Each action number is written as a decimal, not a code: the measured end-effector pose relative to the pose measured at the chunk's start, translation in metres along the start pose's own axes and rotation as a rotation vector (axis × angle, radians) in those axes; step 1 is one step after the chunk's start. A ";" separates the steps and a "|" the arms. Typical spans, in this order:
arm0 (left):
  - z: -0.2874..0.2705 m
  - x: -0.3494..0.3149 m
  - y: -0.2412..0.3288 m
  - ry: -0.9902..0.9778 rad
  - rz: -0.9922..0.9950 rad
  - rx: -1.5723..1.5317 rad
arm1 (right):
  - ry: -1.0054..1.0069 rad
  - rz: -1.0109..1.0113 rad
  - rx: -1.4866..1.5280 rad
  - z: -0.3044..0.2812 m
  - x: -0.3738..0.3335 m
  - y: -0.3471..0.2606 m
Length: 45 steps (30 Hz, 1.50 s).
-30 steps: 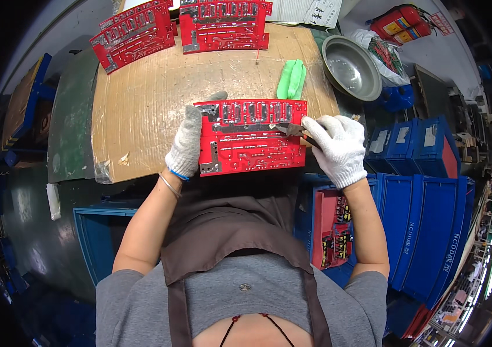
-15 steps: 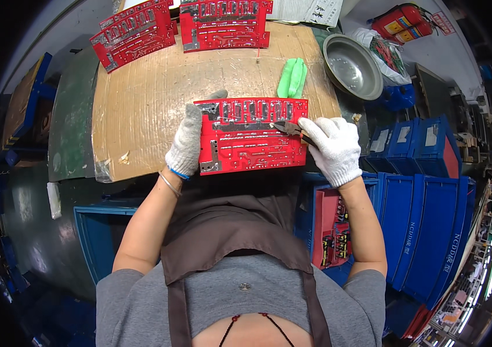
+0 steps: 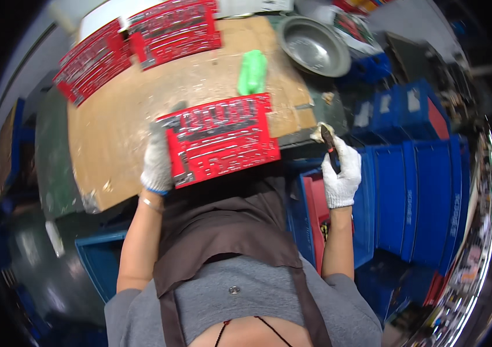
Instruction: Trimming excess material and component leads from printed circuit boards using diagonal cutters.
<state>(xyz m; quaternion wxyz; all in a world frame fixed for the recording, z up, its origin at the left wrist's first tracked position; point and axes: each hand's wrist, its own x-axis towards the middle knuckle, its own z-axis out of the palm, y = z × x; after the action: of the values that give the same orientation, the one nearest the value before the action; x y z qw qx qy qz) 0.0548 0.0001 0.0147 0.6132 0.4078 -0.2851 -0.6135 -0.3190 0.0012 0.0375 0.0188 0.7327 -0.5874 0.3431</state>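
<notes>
Two boards [image 3: 175,33] sat at 10 and 11 o'clock from the held board [image 3: 224,140], cardboard [image 3: 113,124] spanning the room between. The left hand [image 3: 158,159] gripped the held board's left edge; the near edge faced the apron [image 3: 220,231] at 6 o'clock. A green bundle [image 3: 252,72] lay beyond the far edge at 1 o'clock, a bowl [image 3: 314,49] toward 2. Across a gap at 3 o'clock, the right hand [image 3: 342,176] held pliers [image 3: 327,140].

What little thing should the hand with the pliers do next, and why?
Perhaps the right hand should move the pliers left, over to the red board. The pliers are out to the board's right, apart from it, while the left hand holds the board by its left edge.
</notes>
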 end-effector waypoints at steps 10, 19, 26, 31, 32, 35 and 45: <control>0.007 -0.001 0.002 0.008 0.011 0.035 | -0.365 0.205 -0.468 -0.032 -0.012 0.024; 0.004 -0.006 0.006 0.010 0.011 0.044 | -0.429 0.345 -0.675 -0.025 0.003 0.022; 0.009 -0.002 0.003 -0.010 0.006 0.002 | -0.263 0.217 -0.025 -0.033 0.014 0.010; 0.002 -0.003 0.000 -0.032 0.007 -0.003 | -0.330 -0.268 -0.196 -0.014 0.057 -0.054; 0.002 -0.004 0.000 -0.034 -0.001 -0.010 | -0.330 -0.306 -0.225 -0.009 0.062 -0.061; 0.003 -0.004 0.003 -0.043 0.000 -0.008 | -0.340 -0.382 -0.290 0.000 0.074 -0.069; 0.003 -0.005 0.004 -0.057 0.024 0.014 | -0.471 -0.167 -0.059 0.020 0.074 -0.057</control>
<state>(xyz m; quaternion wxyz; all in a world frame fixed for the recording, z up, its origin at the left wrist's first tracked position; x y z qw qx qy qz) 0.0535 0.0040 0.0200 0.6092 0.3911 -0.3118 -0.6153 -0.2536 -0.0524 0.0822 -0.0689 0.8376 -0.5228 0.1428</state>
